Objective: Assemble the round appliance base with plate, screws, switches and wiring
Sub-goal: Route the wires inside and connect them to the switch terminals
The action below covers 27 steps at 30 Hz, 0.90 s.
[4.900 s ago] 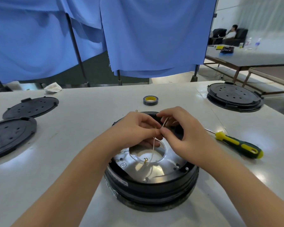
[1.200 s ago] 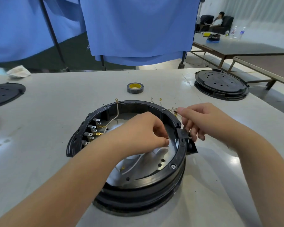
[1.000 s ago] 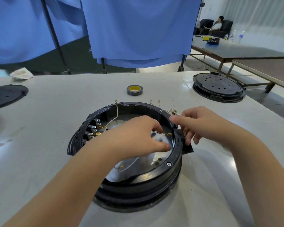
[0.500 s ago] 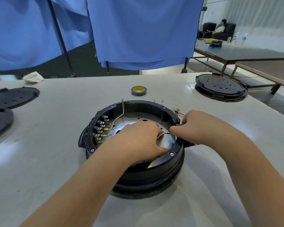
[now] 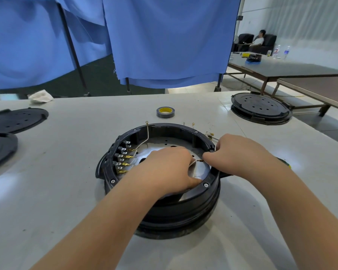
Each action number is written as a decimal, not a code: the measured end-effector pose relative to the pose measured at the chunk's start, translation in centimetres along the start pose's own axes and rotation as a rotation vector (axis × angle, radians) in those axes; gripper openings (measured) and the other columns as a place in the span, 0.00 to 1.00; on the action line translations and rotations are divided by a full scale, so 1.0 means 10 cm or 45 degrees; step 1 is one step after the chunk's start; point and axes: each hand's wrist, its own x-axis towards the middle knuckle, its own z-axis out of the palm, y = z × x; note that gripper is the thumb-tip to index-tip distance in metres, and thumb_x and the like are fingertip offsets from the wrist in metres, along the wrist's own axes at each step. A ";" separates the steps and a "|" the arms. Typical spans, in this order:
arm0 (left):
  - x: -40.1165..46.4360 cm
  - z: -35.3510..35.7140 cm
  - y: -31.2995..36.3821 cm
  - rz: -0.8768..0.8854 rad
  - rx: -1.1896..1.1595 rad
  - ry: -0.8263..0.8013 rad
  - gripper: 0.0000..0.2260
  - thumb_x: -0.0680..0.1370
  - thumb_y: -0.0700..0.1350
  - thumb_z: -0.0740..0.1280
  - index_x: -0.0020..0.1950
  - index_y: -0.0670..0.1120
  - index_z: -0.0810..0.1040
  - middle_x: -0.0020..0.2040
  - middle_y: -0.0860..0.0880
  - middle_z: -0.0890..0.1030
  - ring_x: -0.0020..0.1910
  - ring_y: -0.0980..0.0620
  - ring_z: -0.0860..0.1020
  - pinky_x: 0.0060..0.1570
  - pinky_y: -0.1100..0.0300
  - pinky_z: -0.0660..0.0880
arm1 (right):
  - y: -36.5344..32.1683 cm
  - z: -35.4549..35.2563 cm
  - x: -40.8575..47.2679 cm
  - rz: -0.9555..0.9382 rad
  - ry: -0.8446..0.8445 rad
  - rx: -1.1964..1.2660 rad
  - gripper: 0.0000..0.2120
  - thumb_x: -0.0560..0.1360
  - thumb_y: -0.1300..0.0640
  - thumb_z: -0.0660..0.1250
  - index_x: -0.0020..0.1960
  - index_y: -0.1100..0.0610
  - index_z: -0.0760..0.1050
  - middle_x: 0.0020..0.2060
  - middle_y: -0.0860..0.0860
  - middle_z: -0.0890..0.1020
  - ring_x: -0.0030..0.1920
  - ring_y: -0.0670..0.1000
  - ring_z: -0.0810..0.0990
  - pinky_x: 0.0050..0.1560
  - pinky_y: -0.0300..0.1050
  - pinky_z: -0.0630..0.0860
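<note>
The round black appliance base stands in front of me on the white table, with a shiny metal plate inside it. A row of switches with brass terminals lines its inner left wall. White wires with ring terminals stick up past the far rim. My left hand is inside the base, fingers curled round a thin white wire. My right hand lies over the right rim and pinches that wire's brass end.
A roll of tape with a yellow core lies beyond the base. Black round covers lie at far left, another black base at far right. A screwdriver handle peeks from behind my right wrist. A crumpled rag sits at the back left.
Both hands have come together over the right inside of the base since a second ago. The right hand has dropped onto the rim and now pinches the wire's end.
</note>
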 end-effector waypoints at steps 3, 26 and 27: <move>0.00 0.00 0.01 0.009 0.001 0.000 0.22 0.72 0.62 0.60 0.55 0.48 0.80 0.57 0.50 0.80 0.53 0.47 0.78 0.53 0.49 0.77 | 0.02 0.00 0.03 -0.015 -0.042 0.018 0.15 0.69 0.45 0.61 0.31 0.53 0.63 0.28 0.49 0.71 0.30 0.49 0.70 0.29 0.41 0.59; 0.02 0.01 -0.01 0.032 0.073 0.032 0.18 0.76 0.58 0.63 0.58 0.49 0.80 0.62 0.51 0.78 0.59 0.48 0.77 0.57 0.50 0.75 | 0.03 -0.04 0.03 0.016 -0.177 0.161 0.13 0.69 0.47 0.62 0.31 0.55 0.69 0.26 0.50 0.73 0.29 0.51 0.71 0.30 0.40 0.63; 0.02 0.01 -0.01 0.033 0.076 0.032 0.18 0.76 0.58 0.63 0.58 0.50 0.80 0.62 0.51 0.78 0.59 0.48 0.77 0.57 0.50 0.75 | 0.03 -0.04 0.03 0.025 -0.180 0.162 0.13 0.69 0.47 0.62 0.31 0.55 0.69 0.25 0.51 0.73 0.29 0.51 0.71 0.30 0.40 0.63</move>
